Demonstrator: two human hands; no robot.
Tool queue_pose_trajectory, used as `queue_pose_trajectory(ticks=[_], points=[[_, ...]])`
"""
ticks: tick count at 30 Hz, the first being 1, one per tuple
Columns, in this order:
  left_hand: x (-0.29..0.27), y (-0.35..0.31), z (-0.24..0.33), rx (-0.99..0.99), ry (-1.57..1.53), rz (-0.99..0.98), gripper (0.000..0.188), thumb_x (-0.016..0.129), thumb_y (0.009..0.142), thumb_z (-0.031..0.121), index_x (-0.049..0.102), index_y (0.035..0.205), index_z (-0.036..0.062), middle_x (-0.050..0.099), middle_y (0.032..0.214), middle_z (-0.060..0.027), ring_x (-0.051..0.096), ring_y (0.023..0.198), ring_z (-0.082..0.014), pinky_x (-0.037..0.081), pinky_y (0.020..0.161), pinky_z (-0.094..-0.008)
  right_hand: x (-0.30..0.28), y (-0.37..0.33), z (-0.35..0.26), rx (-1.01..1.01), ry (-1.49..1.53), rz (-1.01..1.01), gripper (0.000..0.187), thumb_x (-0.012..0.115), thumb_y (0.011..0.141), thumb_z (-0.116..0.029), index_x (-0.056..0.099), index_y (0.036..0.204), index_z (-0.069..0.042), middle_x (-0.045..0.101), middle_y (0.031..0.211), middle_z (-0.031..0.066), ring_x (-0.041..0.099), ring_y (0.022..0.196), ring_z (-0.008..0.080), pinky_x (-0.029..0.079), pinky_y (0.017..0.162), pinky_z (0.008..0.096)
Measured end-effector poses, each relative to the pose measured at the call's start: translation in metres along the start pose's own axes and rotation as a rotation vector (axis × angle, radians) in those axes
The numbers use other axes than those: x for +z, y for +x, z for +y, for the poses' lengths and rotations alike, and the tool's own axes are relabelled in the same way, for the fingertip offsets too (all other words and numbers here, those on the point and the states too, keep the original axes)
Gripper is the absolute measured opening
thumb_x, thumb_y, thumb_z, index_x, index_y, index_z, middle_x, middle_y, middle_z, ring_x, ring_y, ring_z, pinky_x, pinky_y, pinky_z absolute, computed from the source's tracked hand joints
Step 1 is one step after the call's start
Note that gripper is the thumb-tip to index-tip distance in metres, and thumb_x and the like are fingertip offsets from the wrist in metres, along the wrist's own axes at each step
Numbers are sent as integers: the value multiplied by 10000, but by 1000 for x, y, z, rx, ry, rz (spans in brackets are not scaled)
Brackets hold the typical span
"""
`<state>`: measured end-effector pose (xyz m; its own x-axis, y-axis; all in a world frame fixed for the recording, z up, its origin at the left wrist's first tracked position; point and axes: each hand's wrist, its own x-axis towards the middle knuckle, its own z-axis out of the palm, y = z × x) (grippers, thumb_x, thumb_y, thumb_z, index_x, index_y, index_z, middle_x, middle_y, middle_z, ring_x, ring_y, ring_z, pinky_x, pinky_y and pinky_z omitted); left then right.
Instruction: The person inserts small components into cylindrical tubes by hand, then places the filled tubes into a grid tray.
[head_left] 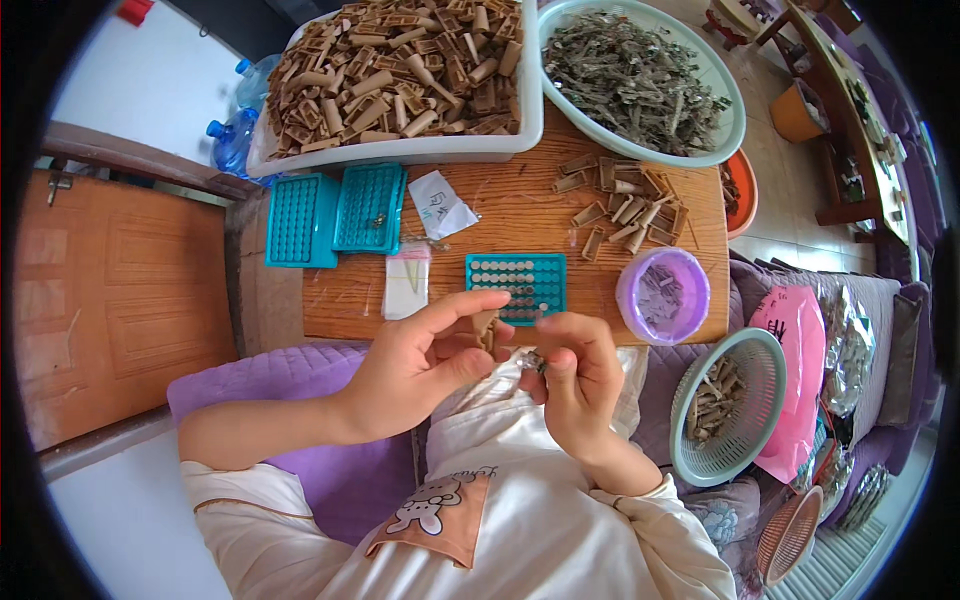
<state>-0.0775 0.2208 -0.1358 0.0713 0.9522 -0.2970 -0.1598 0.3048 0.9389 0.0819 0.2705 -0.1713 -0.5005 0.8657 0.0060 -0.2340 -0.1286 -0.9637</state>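
Between the thumb and fingers of my left hand (pixel 415 350) is a small tan plastic casing (pixel 486 326), held upright above my lap. My right hand (pixel 582 385) is closed around a small shiny metallic piece (pixel 534 362), too small to make out fully, just right of the casing. Both hands are close together at the table's near edge. Just beyond them lies a teal tray (pixel 548 272) with rows of round silvery discs in its left part; my fingers hide its near edge. A loose heap of tan casings (pixel 632 205) lies on the table to the right.
A white bin (pixel 400 150) of tan casings and a pale green basin (pixel 640 85) of metallic strips stand at the back. Two teal racks (pixel 335 215) sit left. Right are a purple tub (pixel 640 310) and a green basket (pixel 765 440). The wooden table (pixel 500 205) bears papers.
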Motion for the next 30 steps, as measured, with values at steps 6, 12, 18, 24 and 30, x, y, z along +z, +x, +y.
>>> queue_pose_trajectory(ticks=[6,12,18,24,30], points=[[-6,0,1,189,17,45,429,583,761,64,392,1144,26,510,1050,-80,527,863,-107,442,716,-236,20,13,19,-284,-292,171,110,498,791,6,439,883,3,541,684,93,523,490,121,419,439,219],[-16,-1,9,158,63,106,407,559,786,118,398,1148,26,511,1055,-85,525,908,-135,435,750,-249,32,19,2,-460,-508,15,168,533,745,48,455,889,14,560,747,124,553,534,177,435,468,242],[-17,2,8,177,-2,29,393,520,816,171,396,1157,20,515,1033,-78,513,889,-106,436,738,-237,27,18,-9,-340,-399,-6,194,547,715,80,468,880,17,563,707,120,559,553,203,431,466,254],[-21,0,17,-42,16,-124,354,472,845,185,403,1150,19,497,1043,-72,486,910,-102,447,745,-245,23,22,-4,-536,-572,-52,194,567,695,86,484,850,3,550,643,97,515,496,187,413,440,256],[-22,4,16,-186,-217,-216,331,482,836,124,409,1140,18,490,1020,-61,479,925,-102,448,755,-242,18,18,-5,-529,-558,-84,197,571,687,92,491,843,2,554,645,98,519,490,176,401,418,249]])
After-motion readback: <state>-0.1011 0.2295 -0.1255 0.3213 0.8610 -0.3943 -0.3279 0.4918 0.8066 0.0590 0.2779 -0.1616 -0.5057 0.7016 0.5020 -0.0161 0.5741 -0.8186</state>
